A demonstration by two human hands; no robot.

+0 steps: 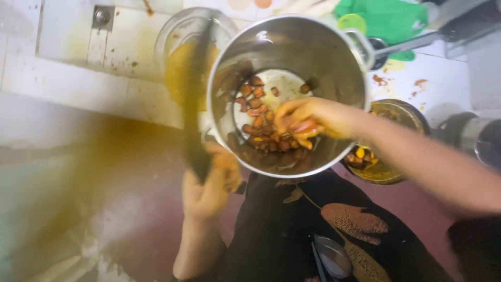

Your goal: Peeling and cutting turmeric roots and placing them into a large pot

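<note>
the right hand (300, 122) reaches down inside a tall steel pot (318, 47), fingers curled and pinched around a few wet reddish-brown chunks (258, 112) that lie in a heap on the pot's pale bottom. the left hand (209, 190) is closed around the dark handle (194, 112) at the pot's near side, holding the vessel tilted toward the person's lap. the risk, as i judge it, lies in that one-handed hold: the pot is wide, smooth and shiny, the fingers look slick with yellow-orange juice, and a slip at the handle could tip the pot and spill the pieces onto the dark patterned cloth (292, 235) below. the chunks look soft, glossy and irregular, so a loose pinch could drop them back in. just right of the pot, under the forearm, sits a round dark bowl (402, 112) with more yellow and brown bits in a thick sauce; it could be knocked by the elbow. behind the pot stands a clear glass jar (180, 31) with ochre contents, on stained white tiles (68, 62). a small metal spoon (334, 256) rests on the cloth.
</note>
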